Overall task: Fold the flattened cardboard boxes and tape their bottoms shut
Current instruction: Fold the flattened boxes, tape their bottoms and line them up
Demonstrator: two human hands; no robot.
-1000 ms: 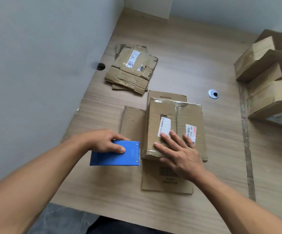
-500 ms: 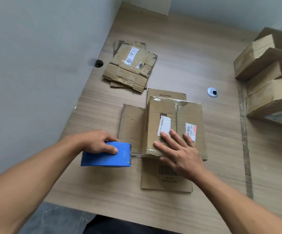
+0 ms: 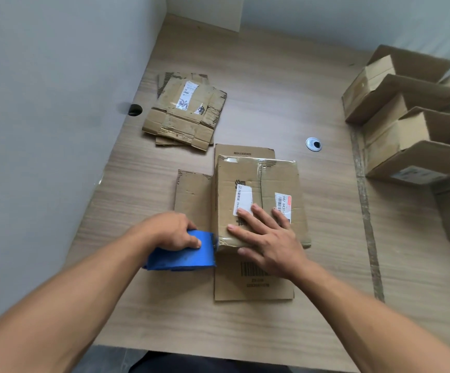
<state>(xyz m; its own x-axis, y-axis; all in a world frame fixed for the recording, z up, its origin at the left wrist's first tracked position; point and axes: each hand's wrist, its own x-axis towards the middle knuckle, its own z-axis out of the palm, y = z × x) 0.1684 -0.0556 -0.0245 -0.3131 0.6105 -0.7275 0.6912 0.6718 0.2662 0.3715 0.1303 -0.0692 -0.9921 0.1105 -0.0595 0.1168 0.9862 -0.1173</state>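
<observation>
Our left grip (image 3: 168, 232) is curled round the blue tape dispenser (image 3: 183, 255), fingers over its top, and sets its front edge against the near left corner of the box (image 3: 256, 181). We judge that a strip begins or ends there (the tape itself is too clear to trace at this corner). Beyond this grip and well apart lies the stack of flattened boxes (image 3: 185, 111), which we take to be the work left to do.

Just right of the left grip the box stands bottom upward. Its open flaps (image 3: 193, 195) are splayed flat on the worktop (image 3: 272, 90) on the left, near and far sides, so it sits steady. It looks worn, with creased brown board, two white labels (image 3: 244, 196) and glossy tape along the centre seam.

Our right grip (image 3: 268, 238) lies flat on the box's near end, fingers straight and spread, holding nothing. We judge it presses the bottom shut and stops the box sliding under the dispenser's pull. Far to the right of that grip, folded boxes (image 3: 407, 125) stand in a row.
</observation>
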